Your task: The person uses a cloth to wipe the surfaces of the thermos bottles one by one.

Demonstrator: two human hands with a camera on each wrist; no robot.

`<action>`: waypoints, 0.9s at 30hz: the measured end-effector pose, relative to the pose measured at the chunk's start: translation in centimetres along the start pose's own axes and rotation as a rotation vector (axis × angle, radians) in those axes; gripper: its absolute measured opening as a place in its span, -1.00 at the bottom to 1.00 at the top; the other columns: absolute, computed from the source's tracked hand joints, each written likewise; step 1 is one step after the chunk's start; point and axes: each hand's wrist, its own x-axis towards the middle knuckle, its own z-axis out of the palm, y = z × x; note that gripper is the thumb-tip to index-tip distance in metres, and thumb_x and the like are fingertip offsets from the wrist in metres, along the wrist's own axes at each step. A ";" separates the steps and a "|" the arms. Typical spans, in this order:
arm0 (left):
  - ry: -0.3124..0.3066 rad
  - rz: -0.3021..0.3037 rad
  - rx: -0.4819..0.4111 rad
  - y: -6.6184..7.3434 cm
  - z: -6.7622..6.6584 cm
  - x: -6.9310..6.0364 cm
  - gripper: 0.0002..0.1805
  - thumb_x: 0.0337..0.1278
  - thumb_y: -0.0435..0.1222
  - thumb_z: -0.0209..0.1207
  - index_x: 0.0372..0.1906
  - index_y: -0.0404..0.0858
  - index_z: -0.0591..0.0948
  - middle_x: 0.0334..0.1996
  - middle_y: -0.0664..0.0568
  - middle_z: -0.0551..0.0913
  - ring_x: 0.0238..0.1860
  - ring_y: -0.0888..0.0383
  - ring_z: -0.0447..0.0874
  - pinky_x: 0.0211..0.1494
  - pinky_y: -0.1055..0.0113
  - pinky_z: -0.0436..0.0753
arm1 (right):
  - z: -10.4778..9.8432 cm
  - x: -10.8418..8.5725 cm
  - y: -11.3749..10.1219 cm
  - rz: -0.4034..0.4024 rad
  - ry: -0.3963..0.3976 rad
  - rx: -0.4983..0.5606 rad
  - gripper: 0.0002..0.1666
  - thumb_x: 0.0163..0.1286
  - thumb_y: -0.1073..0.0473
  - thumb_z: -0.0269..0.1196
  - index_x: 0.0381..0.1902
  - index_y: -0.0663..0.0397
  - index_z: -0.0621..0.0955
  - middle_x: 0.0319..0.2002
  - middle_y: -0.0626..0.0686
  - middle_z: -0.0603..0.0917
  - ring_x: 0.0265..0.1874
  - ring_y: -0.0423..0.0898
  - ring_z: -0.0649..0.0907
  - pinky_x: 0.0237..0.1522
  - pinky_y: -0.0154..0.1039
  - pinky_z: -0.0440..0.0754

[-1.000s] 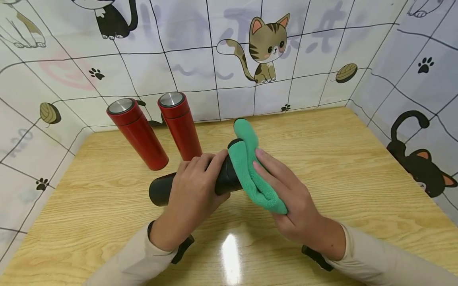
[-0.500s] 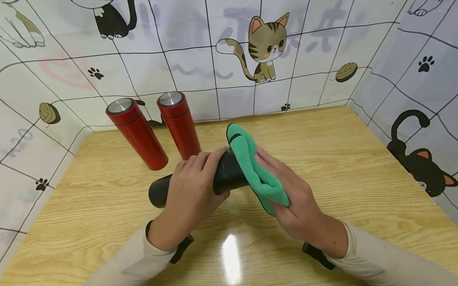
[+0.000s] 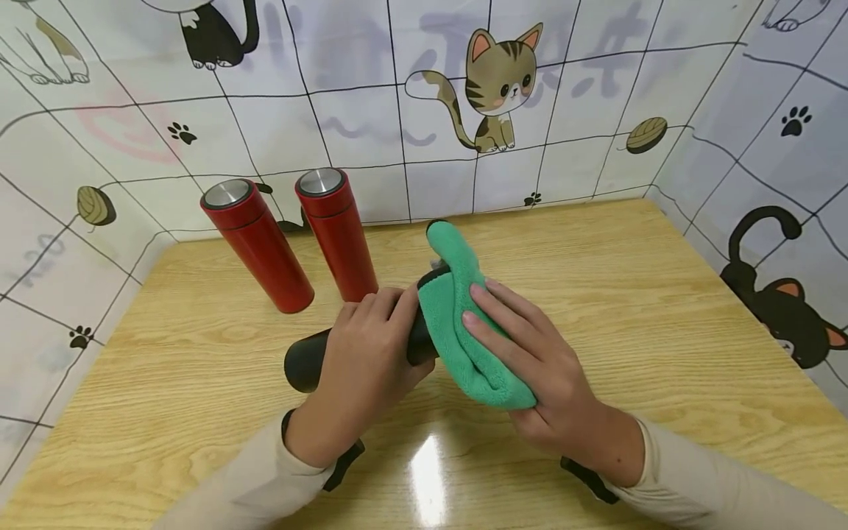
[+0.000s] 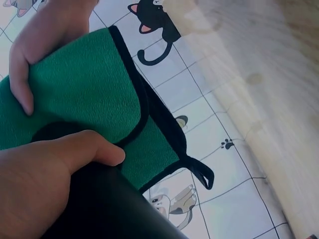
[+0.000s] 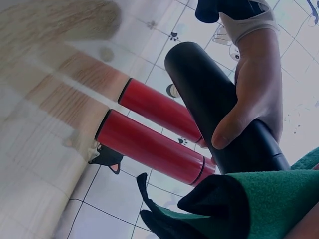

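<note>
A black thermos flask (image 3: 306,364) is held tilted above the table by my left hand (image 3: 367,357), whose fingers wrap round its middle. Over the flask's right end lies a folded green towel (image 3: 457,338) with black edging. My right hand (image 3: 556,379) grips this towel and presses it onto that end, so the lid is hidden in the head view. In the left wrist view the towel's black hanging loop (image 4: 204,174) sticks out past the flask. From the right wrist, the flask's plain base end (image 5: 187,57) shows beyond my left thumb.
Two red thermos flasks with silver-topped lids, a left one (image 3: 261,250) and a right one (image 3: 338,239), stand upright behind my left hand. The wooden table (image 3: 583,272) meets a cat-patterned wall covering (image 3: 358,125) at the back and sides.
The towel swung down and right round the flask's end, then back up and left, my right hand moving with it. My left hand keeps its grip and has shifted slightly right.
</note>
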 end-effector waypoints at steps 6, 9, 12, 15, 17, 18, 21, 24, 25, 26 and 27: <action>0.001 0.023 -0.006 0.3 0.1 -0.1 -0.44 -0.27 -0.11 0.48 -0.06 -0.19 0.57 -0.24 -0.04 0.68 -0.26 0.02 0.71 -0.29 0.10 0.64 | -0.3 0.1 0.1 0.072 -0.011 0.022 -0.55 0.58 0.25 -0.09 0.20 0.40 0.56 0.35 0.25 0.51 0.41 0.16 0.44 0.45 -0.09 0.39; -0.018 0.022 -0.014 0.4 0.1 -0.1 -0.37 -0.30 -0.11 0.49 0.01 -0.19 0.56 -0.22 -0.04 0.69 -0.22 0.02 0.72 -0.23 0.08 0.67 | -0.6 0.1 0.2 0.155 -0.021 0.094 -0.56 0.57 0.25 -0.07 0.22 0.41 0.55 0.35 0.25 0.49 0.42 0.11 0.44 0.45 -0.12 0.39; -0.036 0.017 -0.031 0.5 0.1 -0.1 -0.30 -0.30 -0.12 0.49 0.10 -0.19 0.55 -0.19 -0.05 0.70 -0.20 0.01 0.73 -0.16 0.06 0.69 | -0.8 0.0 0.1 0.259 -0.036 0.197 -0.56 0.56 0.26 0.01 0.26 0.42 0.51 0.37 0.27 0.47 0.43 0.07 0.44 0.44 -0.17 0.39; -0.043 0.007 -0.053 0.5 0.0 -0.1 -0.22 -0.31 -0.12 0.49 0.20 -0.19 0.51 -0.17 -0.06 0.71 -0.18 0.00 0.73 -0.12 0.05 0.70 | -1.1 0.0 0.1 0.360 -0.048 0.330 -0.54 0.51 0.39 0.03 0.32 0.42 0.45 0.41 0.29 0.42 0.46 0.06 0.40 0.45 -0.21 0.37; -0.039 0.001 -0.075 0.5 -0.1 -0.1 -0.19 -0.31 -0.11 0.49 0.22 -0.18 0.50 -0.15 -0.05 0.71 -0.17 -0.01 0.73 -0.11 0.06 0.71 | -1.2 0.0 0.1 0.410 -0.052 0.405 -0.49 0.46 0.49 0.01 0.36 0.42 0.41 0.44 0.29 0.38 0.48 0.06 0.36 0.48 -0.22 0.33; -0.035 -0.001 -0.088 0.5 -0.2 -0.1 -0.18 -0.31 -0.11 0.50 0.23 -0.18 0.49 -0.14 -0.05 0.71 -0.16 -0.01 0.73 -0.11 0.06 0.70 | -1.2 0.0 0.1 0.430 -0.054 0.437 -0.46 0.45 0.53 -0.01 0.37 0.41 0.39 0.45 0.28 0.36 0.49 0.06 0.33 0.49 -0.22 0.31; -0.013 -0.002 -0.137 0.4 -0.3 0.0 -0.19 -0.32 -0.14 0.50 0.22 -0.17 0.50 -0.13 -0.05 0.71 -0.14 0.00 0.72 -0.13 0.07 0.70 | -1.3 0.0 0.1 0.473 -0.045 0.513 -0.41 0.43 0.58 -0.06 0.41 0.39 0.35 0.47 0.23 0.35 0.51 0.05 0.30 0.51 -0.21 0.27; 0.008 -0.003 -0.189 0.4 -0.4 0.0 -0.19 -0.32 -0.13 0.51 0.21 -0.19 0.50 -0.12 -0.05 0.70 -0.11 0.00 0.71 -0.10 0.07 0.70 | -1.5 -0.2 -0.2 0.544 -0.008 0.578 -0.33 0.39 0.63 -0.09 0.42 0.25 0.39 0.43 0.08 0.44 0.46 -0.08 0.39 0.45 -0.28 0.35; 0.013 -0.004 -0.206 0.4 -0.5 0.1 -0.18 -0.33 -0.13 0.53 0.21 -0.19 0.50 -0.11 -0.05 0.70 -0.09 0.01 0.71 -0.08 0.07 0.70 | -1.6 -0.3 -0.3 0.573 0.006 0.603 -0.31 0.38 0.65 -0.10 0.41 0.19 0.41 0.40 0.03 0.48 0.43 -0.12 0.43 0.41 -0.30 0.40; 0.016 -0.006 -0.225 0.4 -0.5 0.1 -0.17 -0.33 -0.12 0.54 0.22 -0.20 0.50 -0.10 -0.05 0.70 -0.07 0.01 0.71 -0.06 0.07 0.70 | -1.7 -0.4 -0.5 0.603 0.018 0.627 -0.29 0.37 0.66 -0.11 0.40 0.14 0.43 0.36 -0.01 0.52 0.38 -0.16 0.48 0.36 -0.33 0.46; 0.019 -0.009 -0.244 0.4 -0.6 0.0 -0.15 -0.34 -0.12 0.55 0.22 -0.20 0.49 -0.09 -0.05 0.70 -0.06 0.01 0.70 -0.03 0.07 0.70 | -1.8 -0.4 -0.6 0.634 0.028 0.652 -0.28 0.37 0.66 -0.11 0.39 0.10 0.45 0.32 -0.06 0.56 0.32 -0.20 0.53 0.30 -0.36 0.51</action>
